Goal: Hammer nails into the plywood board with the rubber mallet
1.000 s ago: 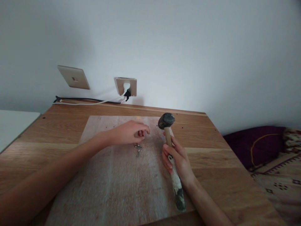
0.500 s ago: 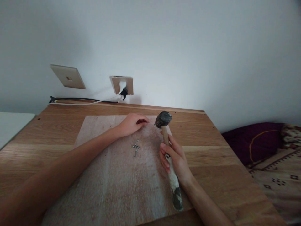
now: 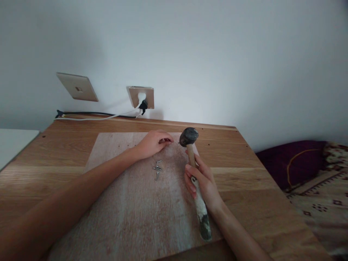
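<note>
My right hand (image 3: pixel 202 181) is wrapped round the wooden handle of a hammer (image 3: pixel 200 206), whose dark, blunt head points up and away from me. The lower handle is smeared with white and dark patches. My left hand (image 3: pixel 153 144) rests on a pale, worn wooden board (image 3: pixel 136 217), its thumb and fingertips drawn together left of the hammer head. Whatever sits in that pinch is too small to make out. Several silvery screws or nails (image 3: pixel 157 168) lie loose on the board, just below my left hand.
The board lies on a wooden tabletop (image 3: pixel 244 210) against a white wall. A socket (image 3: pixel 141 97) with plugs and a second wall plate (image 3: pixel 77 87) are above the back edge, where cables (image 3: pixel 100 116) run. Purple cloth (image 3: pixel 296 163) and patterned fabric (image 3: pixel 323 206) are at the right.
The view has shifted very slightly. Both hands and the hammer hold nearly the same places, and the loose metal pieces lie as before.
</note>
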Demonstrator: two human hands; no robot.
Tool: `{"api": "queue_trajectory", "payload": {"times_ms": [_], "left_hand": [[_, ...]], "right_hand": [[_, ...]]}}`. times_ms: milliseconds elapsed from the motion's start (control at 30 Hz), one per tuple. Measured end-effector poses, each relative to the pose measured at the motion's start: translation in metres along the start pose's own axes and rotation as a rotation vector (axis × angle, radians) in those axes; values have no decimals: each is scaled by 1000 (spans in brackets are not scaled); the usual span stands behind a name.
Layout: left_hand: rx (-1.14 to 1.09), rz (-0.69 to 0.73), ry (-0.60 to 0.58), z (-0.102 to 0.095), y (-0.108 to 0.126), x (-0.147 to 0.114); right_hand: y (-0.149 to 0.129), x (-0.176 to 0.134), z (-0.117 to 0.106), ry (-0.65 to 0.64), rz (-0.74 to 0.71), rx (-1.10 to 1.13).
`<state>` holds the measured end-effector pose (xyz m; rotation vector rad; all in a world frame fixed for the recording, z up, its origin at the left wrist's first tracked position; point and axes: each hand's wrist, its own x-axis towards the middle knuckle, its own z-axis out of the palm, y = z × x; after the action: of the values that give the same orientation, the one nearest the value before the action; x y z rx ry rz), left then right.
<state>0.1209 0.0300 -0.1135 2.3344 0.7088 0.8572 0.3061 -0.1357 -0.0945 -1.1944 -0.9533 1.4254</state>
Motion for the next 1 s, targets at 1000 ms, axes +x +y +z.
{"api": "queue_trajectory", "payload": {"times_ms": [1000], "left_hand": [[-33,-125,-2,4,-8,0]], "right_hand": [[-18,4,21,-127,38,74]]}}
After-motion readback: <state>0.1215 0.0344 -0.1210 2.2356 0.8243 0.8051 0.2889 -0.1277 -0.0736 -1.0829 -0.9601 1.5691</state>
